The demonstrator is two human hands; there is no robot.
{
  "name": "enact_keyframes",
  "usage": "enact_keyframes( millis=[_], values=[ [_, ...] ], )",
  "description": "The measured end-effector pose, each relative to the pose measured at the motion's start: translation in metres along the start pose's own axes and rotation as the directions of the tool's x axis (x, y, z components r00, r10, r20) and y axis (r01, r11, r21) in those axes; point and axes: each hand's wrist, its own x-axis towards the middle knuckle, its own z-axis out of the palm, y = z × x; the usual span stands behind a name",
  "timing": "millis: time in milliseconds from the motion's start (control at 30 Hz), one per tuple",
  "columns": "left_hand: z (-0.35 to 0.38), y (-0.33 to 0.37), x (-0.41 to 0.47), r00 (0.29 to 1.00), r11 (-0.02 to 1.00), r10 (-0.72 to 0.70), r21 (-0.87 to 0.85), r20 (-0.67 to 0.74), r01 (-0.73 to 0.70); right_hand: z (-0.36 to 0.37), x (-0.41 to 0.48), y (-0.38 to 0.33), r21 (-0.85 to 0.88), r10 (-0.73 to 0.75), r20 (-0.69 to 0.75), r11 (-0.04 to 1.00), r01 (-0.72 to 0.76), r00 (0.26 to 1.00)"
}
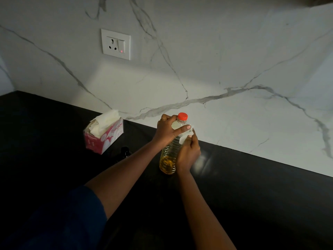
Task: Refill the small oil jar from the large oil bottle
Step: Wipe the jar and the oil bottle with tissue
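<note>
The large oil bottle stands upright on the black counter, clear ribbed plastic with yellow oil in its lower part and a red cap on top. My left hand grips the bottle's shoulder just below the cap. My right hand holds a small white tissue against the bottle's right side. A small dark jar sits left of my left forearm, hard to make out against the dark counter.
A pink and white tissue box with tissues sticking out stands at the left near the marble wall. A white socket and switch plate is on the wall. The black counter stretches right and toward me.
</note>
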Motion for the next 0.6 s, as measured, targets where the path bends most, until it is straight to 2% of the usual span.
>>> enact_keyframes(
  millis=[133, 267, 367, 467, 600],
  values=[
    [0.0, -0.002, 0.0, 1.0, 1.0, -0.006, -0.006, -0.004, 0.006, 0.002, -0.008, -0.004, -0.039, -0.098, 0.034, 0.994, 0.099, 0.995],
    [-0.002, 0.001, 0.0, 1.0, 1.0, -0.014, -0.023, 0.016, 0.015, 0.005, -0.015, -0.003, -0.016, -0.095, 0.011, 0.995, 0.095, 0.995],
    [-0.004, 0.001, 0.002, 0.999, 0.999, -0.01, -0.039, 0.038, 0.011, 0.007, -0.001, -0.015, -0.031, -0.086, 0.045, 0.996, 0.088, 0.995],
    [-0.005, -0.001, 0.003, 0.998, 0.999, -0.005, -0.036, 0.056, 0.007, 0.004, 0.019, -0.025, -0.025, -0.047, 0.121, 0.998, 0.05, 0.992],
    [-0.005, 0.001, 0.001, 0.999, 0.998, 0.026, -0.051, 0.042, -0.024, -0.003, 0.033, -0.021, 0.063, 0.073, 0.174, 0.994, -0.085, 0.982]
  ],
)
